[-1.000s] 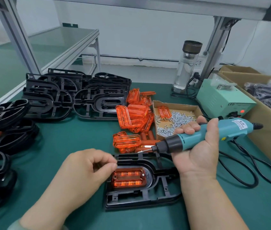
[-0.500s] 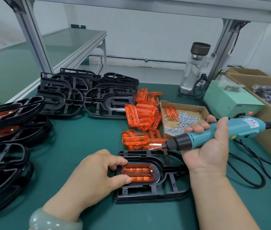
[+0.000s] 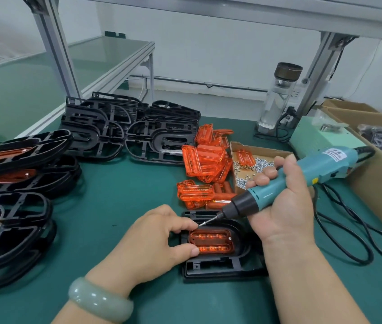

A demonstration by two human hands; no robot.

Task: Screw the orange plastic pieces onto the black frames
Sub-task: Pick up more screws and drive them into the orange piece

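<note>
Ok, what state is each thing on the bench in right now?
left hand: pinches the left end of the orange piece.
right hand: grips the screwdriver.
screwdriver: tilted, screw on its tip.
orange piece: seated in the black frame.
black frame: lying flat.
screw box: open.

The table is dark green, the frames are black, and the plastic pieces are bright see-through orange. The electric screwdriver is blue-green with a black nose, the screws are silver, and the bracelet is pale green.
</note>
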